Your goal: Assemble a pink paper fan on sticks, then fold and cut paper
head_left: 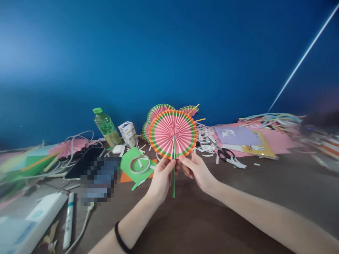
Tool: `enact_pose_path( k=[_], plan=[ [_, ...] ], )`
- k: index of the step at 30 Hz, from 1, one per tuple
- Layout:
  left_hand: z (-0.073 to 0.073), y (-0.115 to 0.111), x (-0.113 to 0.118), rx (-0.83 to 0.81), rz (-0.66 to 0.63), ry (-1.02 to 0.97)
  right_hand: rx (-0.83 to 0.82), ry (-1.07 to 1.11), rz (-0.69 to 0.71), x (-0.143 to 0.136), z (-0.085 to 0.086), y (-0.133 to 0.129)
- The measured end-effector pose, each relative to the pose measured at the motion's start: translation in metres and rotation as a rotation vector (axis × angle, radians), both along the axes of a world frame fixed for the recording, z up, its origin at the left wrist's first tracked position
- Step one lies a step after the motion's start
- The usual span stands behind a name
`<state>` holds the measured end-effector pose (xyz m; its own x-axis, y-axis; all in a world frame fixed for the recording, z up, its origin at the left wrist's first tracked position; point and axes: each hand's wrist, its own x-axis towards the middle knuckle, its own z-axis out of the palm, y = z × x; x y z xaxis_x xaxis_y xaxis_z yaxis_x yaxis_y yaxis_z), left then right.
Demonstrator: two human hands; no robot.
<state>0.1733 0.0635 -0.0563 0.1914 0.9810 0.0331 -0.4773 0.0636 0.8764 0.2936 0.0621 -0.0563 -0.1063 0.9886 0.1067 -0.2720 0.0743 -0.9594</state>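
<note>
A round pleated paper fan (164, 135) with a pink middle and green and orange rings is held upright above the table. Its thin green stick (174, 183) hangs down between my hands. My left hand (161, 176) pinches the fan's lower edge and the stick between thumb and fingers. On the other side, my right hand (197, 171) grips the bottom right edge, its thumb on the front and its fingers behind. More pleated fans (160, 110) in pink and green stand partly hidden behind the held one.
Scissors (225, 154) lie among white paper scraps at right, near a purple sheet (229, 135). Left of my hands are a tape roll (139, 164) on green paper (129, 158), a bottle (107, 128), a small carton (128, 134), a phone (87, 162) and a marker (69, 222).
</note>
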Motion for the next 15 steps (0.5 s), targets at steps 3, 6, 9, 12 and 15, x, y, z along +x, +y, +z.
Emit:
enact_pose_path(
  k=[3,6,9,12,15],
  plan=[
    [-0.0017,-0.0001,0.0001,-0.065,-0.056,-0.040,-0.020,0.043,-0.018,-0.0001,-0.0003,0.0000],
    [-0.0035,0.0003,-0.0007,-0.107,-0.100,-0.087,-0.050,0.111,0.023,-0.0003,-0.0008,0.0008],
    [-0.0051,0.0015,-0.0018,-0.127,-0.150,-0.123,-0.063,0.167,0.078,-0.0007,-0.0017,0.0012],
    [-0.0065,0.0030,-0.0032,-0.132,-0.205,-0.134,-0.063,0.191,0.101,-0.0008,-0.0024,0.0015],
    [-0.0069,0.0042,-0.0054,-0.114,-0.252,-0.118,-0.059,0.190,0.115,-0.0005,-0.0028,0.0024]
  ],
)
